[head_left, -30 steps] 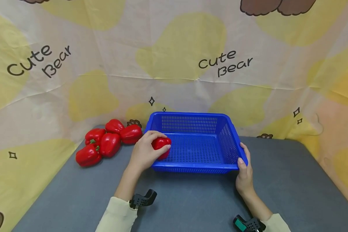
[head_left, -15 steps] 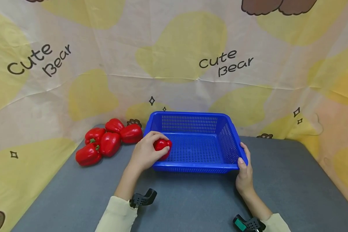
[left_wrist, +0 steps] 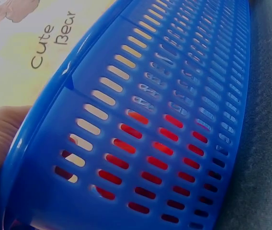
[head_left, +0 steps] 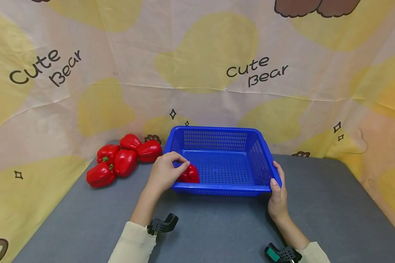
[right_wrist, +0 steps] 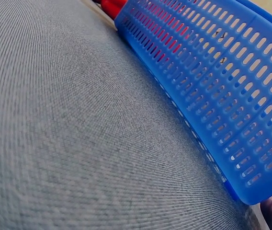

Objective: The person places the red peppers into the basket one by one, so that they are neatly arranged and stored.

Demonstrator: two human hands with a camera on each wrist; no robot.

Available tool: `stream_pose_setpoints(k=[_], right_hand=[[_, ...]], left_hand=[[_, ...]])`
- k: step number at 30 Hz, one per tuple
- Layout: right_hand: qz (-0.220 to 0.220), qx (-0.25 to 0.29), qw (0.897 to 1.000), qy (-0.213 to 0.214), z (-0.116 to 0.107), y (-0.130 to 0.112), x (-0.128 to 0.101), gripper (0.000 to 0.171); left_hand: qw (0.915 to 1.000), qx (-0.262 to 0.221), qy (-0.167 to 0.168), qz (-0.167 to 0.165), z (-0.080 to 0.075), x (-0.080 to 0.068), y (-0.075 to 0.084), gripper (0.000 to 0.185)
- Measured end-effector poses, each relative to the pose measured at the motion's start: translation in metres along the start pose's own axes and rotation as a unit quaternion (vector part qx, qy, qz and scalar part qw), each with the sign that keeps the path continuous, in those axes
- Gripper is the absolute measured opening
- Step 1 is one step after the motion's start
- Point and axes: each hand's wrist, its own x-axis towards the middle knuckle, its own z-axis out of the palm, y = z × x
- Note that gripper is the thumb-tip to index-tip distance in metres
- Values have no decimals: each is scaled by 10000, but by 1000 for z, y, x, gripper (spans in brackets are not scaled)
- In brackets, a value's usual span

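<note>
Basket (head_left: 248,189) sits mid-worktop (head_left: 316,219), toward rear, backdrop cloth (head_left: 197,54) just behind it. One pepper (head_left: 191,175) in basket, at near-left corner, against front wall. Left hand (head_left: 164,173) over basket's left rim, fingers on that pepper. Right hand (head_left: 277,199) at basket's near-right corner, thumb on front rim, fingers along right wall. Pile of peppers (head_left: 121,160) on worktop left of basket, close to its left wall, up against backdrop. Both forearms come in from near edge, basket btwn them.
</note>
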Motion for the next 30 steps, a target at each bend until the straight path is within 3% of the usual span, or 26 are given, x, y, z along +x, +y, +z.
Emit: stream_pose_setpoints(k=[24, 30], right_hand=[[155, -32, 9999, 18, -2, -3, -1, 58], [75, -5, 10000, 5, -1, -1, 0, 58]], left_hand=[[9996, -159, 233, 87, 1, -1, -1, 18], [9964, -361, 726, 232, 1, 1, -4, 17]])
